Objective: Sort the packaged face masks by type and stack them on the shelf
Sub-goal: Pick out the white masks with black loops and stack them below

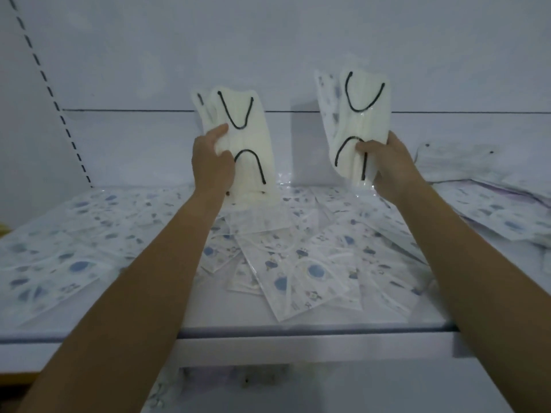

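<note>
Shelf: white shelf [298, 326]; a bare strip runs along its front edge, and both forearms cross over that edge.
Centre spread: printed mask packs [298, 272], white with blue motifs, lie flat and overlapping at mixed angles from just behind the front edge toward the back edge.
Left end: left-end packs [59, 257] of the same print lie flat (detail blurred).
Right end: right-end heap [492, 210] of printed packs, overlapping, reaching toward the back right corner.
Left hand: left hand [213, 165] is raised over the middle of the shelf, fingers curled round the left side of the left cream packs [247, 138], thumb on the front face.
Left cream packs: upright, black ear loops facing the viewer; whether the lower edge touches the centre spread cannot be told.
Right hand: right hand [387, 165] grips the lower right side of the right cream packs [363, 93], thumb across the front.
Right cream packs: upright, held higher than the left set, with one printed pack [326, 93] fanned out behind them.
Back panel: back panel [268, 55], white, rising from the back edge.
Back left corner: slotted upright [53, 93], a row of dark slots.
</note>
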A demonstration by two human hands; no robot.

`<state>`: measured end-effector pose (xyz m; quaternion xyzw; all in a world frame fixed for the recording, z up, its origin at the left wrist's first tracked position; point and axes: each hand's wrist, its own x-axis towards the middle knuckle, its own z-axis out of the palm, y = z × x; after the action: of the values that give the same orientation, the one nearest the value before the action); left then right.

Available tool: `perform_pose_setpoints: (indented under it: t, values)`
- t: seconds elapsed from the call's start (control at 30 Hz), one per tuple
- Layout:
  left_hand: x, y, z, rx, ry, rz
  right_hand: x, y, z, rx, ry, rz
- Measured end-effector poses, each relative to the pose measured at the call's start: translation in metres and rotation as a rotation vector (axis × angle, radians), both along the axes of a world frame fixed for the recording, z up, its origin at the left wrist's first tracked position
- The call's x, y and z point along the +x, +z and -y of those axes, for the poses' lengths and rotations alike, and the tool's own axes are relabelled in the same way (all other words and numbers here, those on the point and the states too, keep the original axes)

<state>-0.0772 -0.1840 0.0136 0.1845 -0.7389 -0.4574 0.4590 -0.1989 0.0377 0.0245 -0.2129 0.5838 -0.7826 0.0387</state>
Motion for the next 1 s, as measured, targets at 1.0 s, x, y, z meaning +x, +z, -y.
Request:
perform_pose_setpoints:
  t: [1.0]
  values:
    - [0.014,0.026,-0.041,-0.239,-0.049,-0.266,0.076,0.033,0.066,0.183,0.240,-0.078]
